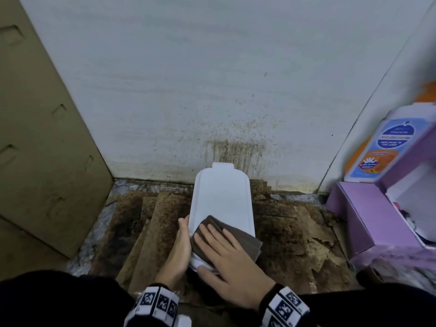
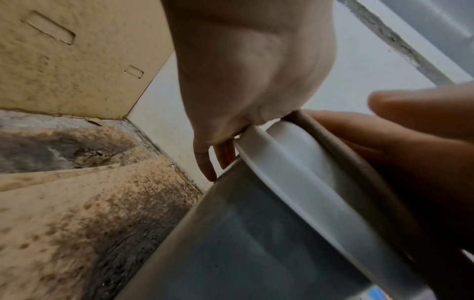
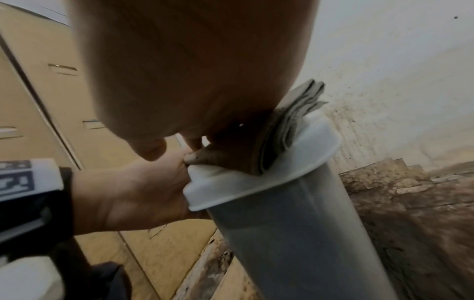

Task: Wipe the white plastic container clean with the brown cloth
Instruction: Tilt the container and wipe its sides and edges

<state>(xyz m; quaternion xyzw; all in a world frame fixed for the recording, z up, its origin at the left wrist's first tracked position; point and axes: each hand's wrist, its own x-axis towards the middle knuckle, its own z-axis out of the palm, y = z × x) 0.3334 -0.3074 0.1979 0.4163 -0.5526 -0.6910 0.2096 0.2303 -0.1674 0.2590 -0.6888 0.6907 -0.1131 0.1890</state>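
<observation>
Brown cloth [image 1: 226, 237] on white container [image 1: 221, 199], under right hand [image 1: 236, 267].

- A tall cardboard sheet [image 1: 47, 138] is leaning on the left, blocking that side.
- A purple box [image 1: 368, 223] and a bottle [image 1: 377, 147] are crowding the right.
- The wall [image 1: 212, 79] is standing just behind the white plastic container [image 1: 221, 199].
- Dirty floor [image 1: 290, 244] on both sides is lying open.

The label on the white bottle [image 1: 387, 147] is too blurred to read.

Stained cardboard sheets [image 1: 162, 223] (overlapping) on floor [image 1: 99, 234]
</observation>
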